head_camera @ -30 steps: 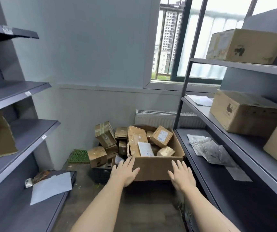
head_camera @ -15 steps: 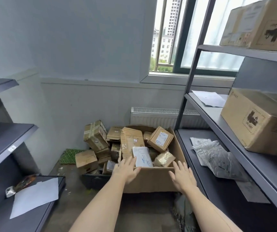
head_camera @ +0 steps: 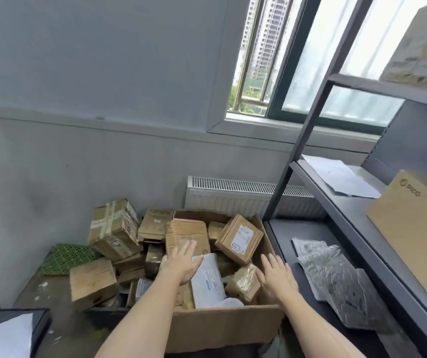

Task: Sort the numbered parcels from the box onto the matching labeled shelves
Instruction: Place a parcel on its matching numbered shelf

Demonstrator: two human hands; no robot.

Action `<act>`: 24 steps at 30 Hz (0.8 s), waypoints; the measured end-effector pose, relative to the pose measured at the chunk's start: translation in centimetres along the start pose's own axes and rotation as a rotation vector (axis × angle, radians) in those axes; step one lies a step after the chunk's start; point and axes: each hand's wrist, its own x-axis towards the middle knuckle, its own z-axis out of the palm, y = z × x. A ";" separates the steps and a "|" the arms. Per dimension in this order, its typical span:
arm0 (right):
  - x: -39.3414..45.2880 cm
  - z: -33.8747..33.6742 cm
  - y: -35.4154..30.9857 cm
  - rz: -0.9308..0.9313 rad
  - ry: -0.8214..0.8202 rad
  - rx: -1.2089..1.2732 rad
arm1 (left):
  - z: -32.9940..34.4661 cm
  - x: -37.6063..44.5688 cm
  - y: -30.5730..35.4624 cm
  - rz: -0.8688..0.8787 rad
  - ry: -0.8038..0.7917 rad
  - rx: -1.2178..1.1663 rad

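Open cardboard box [head_camera: 222,329] on floor against right shelving's [head_camera: 349,228] lower corner, heaped with parcels. Left hand [head_camera: 181,264], fingers spread, over white mailer [head_camera: 208,280] at box centre. Right hand [head_camera: 278,277], fingers spread, holding nothing, beside small taped parcel [head_camera: 244,281] near box's right wall.

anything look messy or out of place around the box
Yes. Several cardboard parcels lie tumbled on the floor left of the open box, tilted against each other rather than inside it. The box's own parcels are heaped at angles too.
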 end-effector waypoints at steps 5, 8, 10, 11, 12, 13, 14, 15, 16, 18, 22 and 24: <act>4.3 1.6 0.6 -0.008 -0.078 -0.048 | 2.5 4.7 -1.5 -0.047 -0.138 -0.034; 7.0 2.7 1.4 -0.030 -0.119 -0.062 | 4.4 7.2 -2.0 -0.084 -0.188 -0.052; 9.4 3.6 1.8 -0.052 -0.152 -0.071 | 5.6 9.0 -2.2 -0.106 -0.201 -0.060; 10.8 4.1 2.1 -0.066 -0.173 -0.075 | 6.2 10.1 -2.1 -0.127 -0.212 -0.066; 12.4 4.6 2.3 -0.084 -0.194 -0.075 | 6.7 11.2 -2.1 -0.149 -0.218 -0.078; 13.8 5.0 2.5 -0.103 -0.219 -0.079 | 7.4 12.2 -2.1 -0.177 -0.232 -0.094; 15.2 5.4 2.7 -0.122 -0.240 -0.085 | 8.0 13.2 -2.0 -0.204 -0.248 -0.114; 16.6 5.8 3.0 -0.144 -0.256 -0.092 | 8.6 14.2 -1.8 -0.226 -0.266 -0.127; 18.1 6.3 3.3 -0.162 -0.271 -0.097 | 9.2 15.2 -1.7 -0.244 -0.280 -0.136; 20.9 7.3 3.9 -0.195 -0.300 -0.109 | 10.4 17.4 -1.5 -0.281 -0.305 -0.151; 24.2 10.5 4.8 -0.254 -0.373 -0.115 | 12.6 21.3 -2.0 -0.311 -0.332 -0.130; 24.6 12.6 4.8 -0.280 -0.439 -0.134 | 13.6 22.6 -2.3 -0.310 -0.334 -0.104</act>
